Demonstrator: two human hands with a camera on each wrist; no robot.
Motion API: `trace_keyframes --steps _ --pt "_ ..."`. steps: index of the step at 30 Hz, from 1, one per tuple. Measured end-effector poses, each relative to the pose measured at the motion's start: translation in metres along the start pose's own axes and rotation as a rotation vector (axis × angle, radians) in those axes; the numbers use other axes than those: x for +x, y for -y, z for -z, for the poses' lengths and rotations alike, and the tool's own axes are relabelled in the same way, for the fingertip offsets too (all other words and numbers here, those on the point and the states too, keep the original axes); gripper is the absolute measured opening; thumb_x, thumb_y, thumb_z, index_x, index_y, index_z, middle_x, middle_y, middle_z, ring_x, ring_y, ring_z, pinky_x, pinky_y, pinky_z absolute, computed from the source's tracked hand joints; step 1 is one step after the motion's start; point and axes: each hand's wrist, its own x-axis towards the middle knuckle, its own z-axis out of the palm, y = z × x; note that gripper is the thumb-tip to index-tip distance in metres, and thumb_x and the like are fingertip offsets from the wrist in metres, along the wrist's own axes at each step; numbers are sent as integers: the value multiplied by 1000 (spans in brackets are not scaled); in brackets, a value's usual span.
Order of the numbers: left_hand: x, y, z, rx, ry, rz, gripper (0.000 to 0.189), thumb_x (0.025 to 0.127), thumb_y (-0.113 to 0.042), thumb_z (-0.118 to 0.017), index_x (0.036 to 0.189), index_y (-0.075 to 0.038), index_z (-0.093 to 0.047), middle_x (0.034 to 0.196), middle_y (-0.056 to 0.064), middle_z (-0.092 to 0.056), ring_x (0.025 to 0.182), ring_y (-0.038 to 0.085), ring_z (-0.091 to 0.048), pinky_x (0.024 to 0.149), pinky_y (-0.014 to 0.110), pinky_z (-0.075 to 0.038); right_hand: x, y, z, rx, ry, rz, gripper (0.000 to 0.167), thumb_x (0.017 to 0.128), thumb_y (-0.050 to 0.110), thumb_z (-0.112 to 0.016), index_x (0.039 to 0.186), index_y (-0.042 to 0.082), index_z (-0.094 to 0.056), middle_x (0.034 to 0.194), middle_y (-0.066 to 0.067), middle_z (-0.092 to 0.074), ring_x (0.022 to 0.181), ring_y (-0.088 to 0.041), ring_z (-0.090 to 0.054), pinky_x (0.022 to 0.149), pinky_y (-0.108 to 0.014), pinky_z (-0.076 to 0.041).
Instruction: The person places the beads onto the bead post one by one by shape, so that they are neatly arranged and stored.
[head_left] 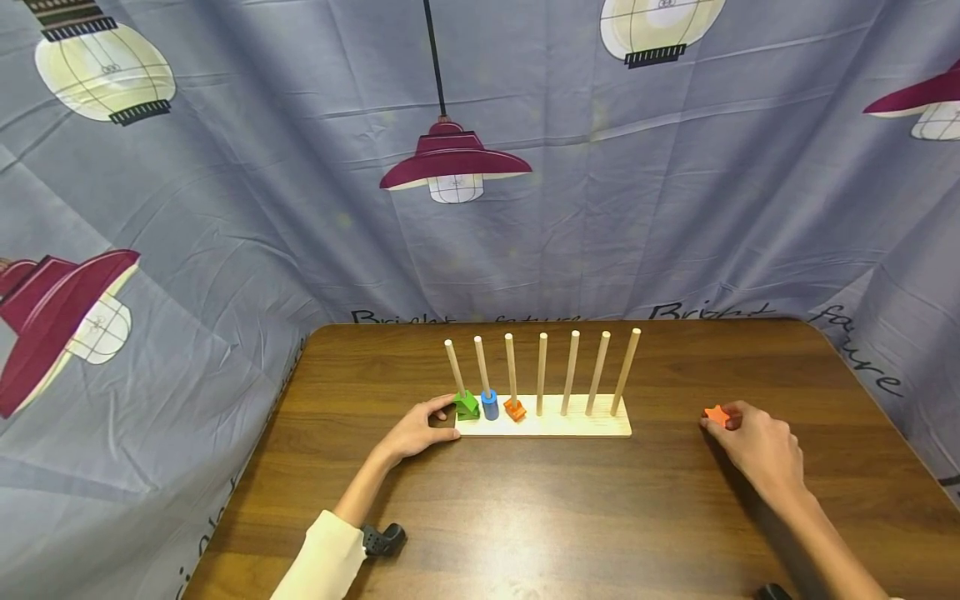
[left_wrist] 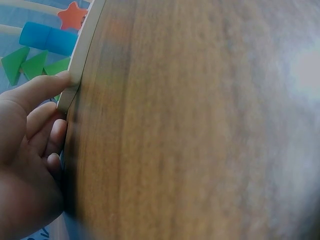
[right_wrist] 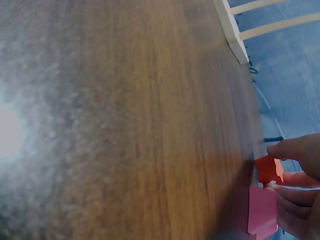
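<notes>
A pale wooden peg board (head_left: 555, 427) with several upright dowels stands on the table. My left hand (head_left: 416, 429) grips its left end, thumb at the front corner and fingers behind. On the three leftmost pegs sit green triangular blocks (head_left: 467, 406), a blue cylinder (head_left: 490, 406) and an orange star piece (head_left: 515, 409). Off to the board's right, my right hand (head_left: 761, 446) pinches another orange star block (head_left: 717, 415) between thumb and fingers. In the right wrist view, a pink block (right_wrist: 262, 210) lies under the curled fingers; the hand hides it from the head view.
The brown wooden table (head_left: 555, 517) reaches back to a grey-blue curtain (head_left: 300, 167) printed with lamps. A black strap device (head_left: 384, 540) is worn on the left wrist.
</notes>
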Motion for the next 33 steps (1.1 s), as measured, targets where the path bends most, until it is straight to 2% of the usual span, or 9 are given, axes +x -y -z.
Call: trace_keyframes --steps 3,5,10,17,24,26,28,30,33 --pt "0 0 0 -6 -2 -8 69 85 -17 -79 145 0 -50 131 13 -56 108 25 -50 95 46 -37 1 2 0 4 10 0 50 87 38 -77 111 -5 -65 98 -23 -70 77 -50 -63 53 -55 -45" --pt "0 1 0 -2 -4 -13 69 85 -17 -80 145 0 -50 132 14 -56 108 26 -51 95 46 -38 2 2 -1 8 16 -3 49 86 36 -78 109 -4 -64 97 -23 -69 74 -48 -62 53 -55 -44" --pt "0 0 -1 10 2 -8 69 85 -17 -79 146 -1 -50 135 13 -55 109 25 -50 95 44 -39 3 3 -4 48 7 28 39 83 25 -81 103 -2 -61 87 -22 -66 62 -36 -58 52 -52 -43" --pt "0 -2 0 14 -3 -9 69 85 -18 -80 145 -1 -50 129 12 -57 108 24 -51 95 44 -39 4 2 -10 97 -34 111 30 81 12 -81 102 1 -63 87 -19 -68 72 -37 -64 61 -56 -45" --pt "0 -2 0 2 -2 -11 68 85 -17 -80 145 -1 -51 128 13 -58 108 25 -50 95 45 -38 6 3 -11 120 -68 130 25 81 5 -79 101 0 -65 86 -19 -69 75 -38 -64 62 -55 -45" --pt "0 -3 0 6 -1 -11 68 85 -17 -80 145 -1 -51 129 13 -57 108 25 -50 95 45 -38 7 5 -10 132 -75 136 28 81 6 -80 103 -1 -65 88 -18 -69 75 -32 -65 64 -48 -48" --pt "0 -3 0 10 -1 -10 68 85 -17 -80 145 -1 -51 130 13 -57 108 25 -50 95 45 -38 8 9 -8 149 -84 143 30 81 8 -81 105 -1 -65 88 -16 -70 74 -20 -64 66 -35 -48" --pt "0 -3 0 11 -2 -9 68 85 -17 -80 145 0 -51 131 14 -56 108 26 -50 95 45 -38 9 14 -5 172 -89 148 31 82 10 -82 106 0 -67 88 -13 -70 72 -7 -60 65 -23 -45" --pt "0 -2 0 5 0 -8 68 85 -17 -79 145 0 -51 135 15 -54 108 25 -50 95 46 -38 8 25 3 218 -98 159 30 82 12 -83 107 3 -68 89 -11 -71 70 6 -54 65 -15 -40"
